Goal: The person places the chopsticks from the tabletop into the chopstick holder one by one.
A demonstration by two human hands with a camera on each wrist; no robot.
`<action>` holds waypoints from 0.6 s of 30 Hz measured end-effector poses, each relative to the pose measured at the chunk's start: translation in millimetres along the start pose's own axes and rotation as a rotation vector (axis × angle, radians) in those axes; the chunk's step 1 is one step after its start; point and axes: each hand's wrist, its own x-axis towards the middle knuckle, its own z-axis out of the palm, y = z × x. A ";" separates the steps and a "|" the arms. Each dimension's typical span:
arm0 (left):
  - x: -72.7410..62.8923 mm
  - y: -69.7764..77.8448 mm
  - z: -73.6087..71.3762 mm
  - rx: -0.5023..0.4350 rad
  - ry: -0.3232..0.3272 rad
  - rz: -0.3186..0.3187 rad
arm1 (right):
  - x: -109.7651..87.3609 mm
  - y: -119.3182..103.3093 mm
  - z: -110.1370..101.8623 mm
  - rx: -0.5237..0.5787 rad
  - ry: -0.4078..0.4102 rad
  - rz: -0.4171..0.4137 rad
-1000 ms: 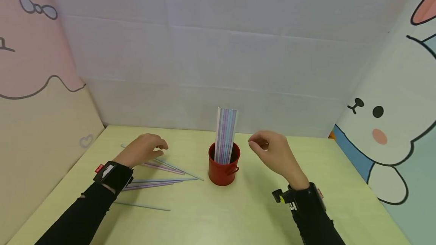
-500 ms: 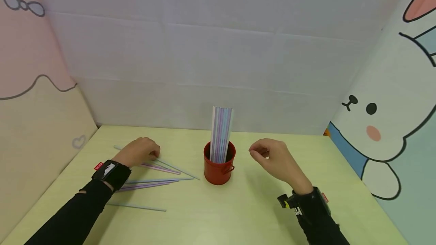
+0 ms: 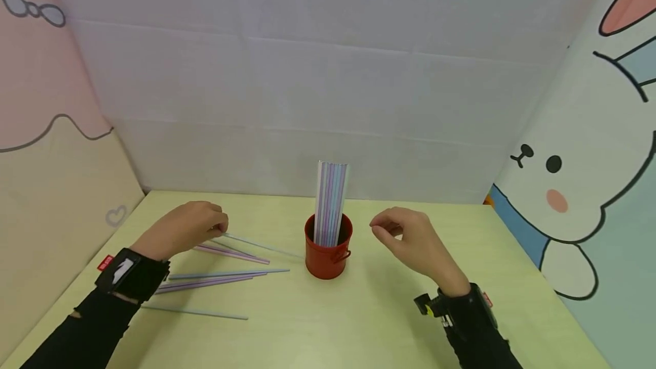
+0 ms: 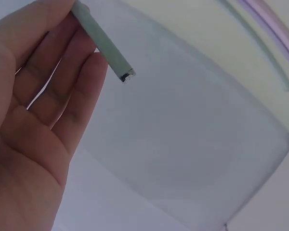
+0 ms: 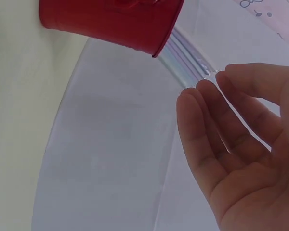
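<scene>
My left hand (image 3: pixel 187 226) pinches a thin pale green stick (image 3: pixel 263 245) between thumb and fingers, over the left part of the table. One squared end of that stick shows near the fingertips in the left wrist view. To its right, a red bucket (image 3: pixel 324 263) with a small handle stands upright and holds an upright row of pastel sticks (image 3: pixel 330 204). My right hand (image 3: pixel 410 241) hovers right of the bucket, fingers loosely bent and nothing between them. In the right wrist view its fingertips overlap the tops of the bucket's sticks.
Below my left hand lie pink and purple sticks (image 3: pixel 233 253). Nearer the front are a group of blue and purple sticks (image 3: pixel 230 273) and a single pale stick (image 3: pixel 205 314). A white back wall (image 3: pixel 256 90) and printed side panels (image 3: pixel 558 204) border the yellow table (image 3: pixel 369 323).
My left hand has come down, pinched the pale green stick and drawn it to the left, its far end now raised. My right hand stays almost where it was beside the bucket.
</scene>
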 end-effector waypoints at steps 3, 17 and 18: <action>-9.7 19.8 -18.3 -0.022 0.019 0.004 | 3.3 -11.7 -0.1 0.025 0.002 -0.017; 18.2 104.5 -34.6 -0.162 0.112 0.154 | 22.7 -89.6 39.9 -0.090 -0.103 -0.216; 23.0 110.6 -34.5 -0.171 0.123 0.157 | 23.0 -92.0 43.2 -0.120 -0.105 -0.214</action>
